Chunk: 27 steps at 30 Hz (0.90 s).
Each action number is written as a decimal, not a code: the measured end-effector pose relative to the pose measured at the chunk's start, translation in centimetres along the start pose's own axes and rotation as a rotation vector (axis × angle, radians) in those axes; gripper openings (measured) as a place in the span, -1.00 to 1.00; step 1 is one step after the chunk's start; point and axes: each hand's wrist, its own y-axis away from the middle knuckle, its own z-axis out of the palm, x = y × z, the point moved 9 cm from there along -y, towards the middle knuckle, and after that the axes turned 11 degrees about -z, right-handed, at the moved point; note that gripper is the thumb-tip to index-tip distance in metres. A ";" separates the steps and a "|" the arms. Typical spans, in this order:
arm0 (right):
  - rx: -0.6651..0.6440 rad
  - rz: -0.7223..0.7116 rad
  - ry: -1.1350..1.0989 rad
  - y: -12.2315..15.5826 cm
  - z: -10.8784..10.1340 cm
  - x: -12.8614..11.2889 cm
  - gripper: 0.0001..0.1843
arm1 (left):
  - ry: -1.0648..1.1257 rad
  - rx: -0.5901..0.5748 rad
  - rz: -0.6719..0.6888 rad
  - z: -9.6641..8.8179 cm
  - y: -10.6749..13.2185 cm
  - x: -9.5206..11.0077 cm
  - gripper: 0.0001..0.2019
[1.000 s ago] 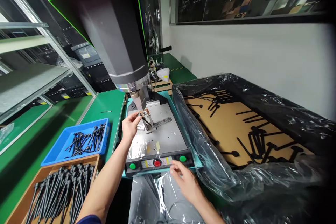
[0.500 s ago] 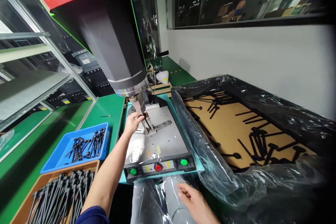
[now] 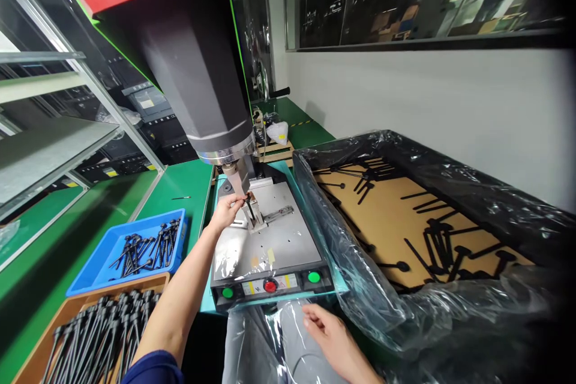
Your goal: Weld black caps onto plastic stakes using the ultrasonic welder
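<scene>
Black rod point(image 3: 251, 209) pinched in left hand point(image 3: 226, 211), grip narrow, at metal fixture point(image 3: 258, 227); right hand point(image 3: 332, 337) loosely curled, thumb apart from fingers point(image 3: 314, 310).

A thin, straight black rod point(image 3: 250, 207) is pinched near its upper end by the left hand's fingers point(image 3: 237, 198), which hide part of that end. The rod slants steeply down and slightly right from the fingers; its lower tip is too small to make out.
</scene>
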 end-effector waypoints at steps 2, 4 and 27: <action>0.017 -0.023 0.012 -1.0 -0.7 -0.9 -0.62 | 0.024 0.037 0.011 -0.6 0.8 0.0 -0.70; 0.073 -0.056 0.034 -2.5 -1.9 -2.0 -0.60 | 0.073 0.154 0.015 -2.2 2.2 -0.7 -0.64; 0.133 0.062 0.776 -17.9 -5.4 -1.8 -0.83 | 0.130 0.365 -0.706 -4.2 18.0 -19.9 -0.64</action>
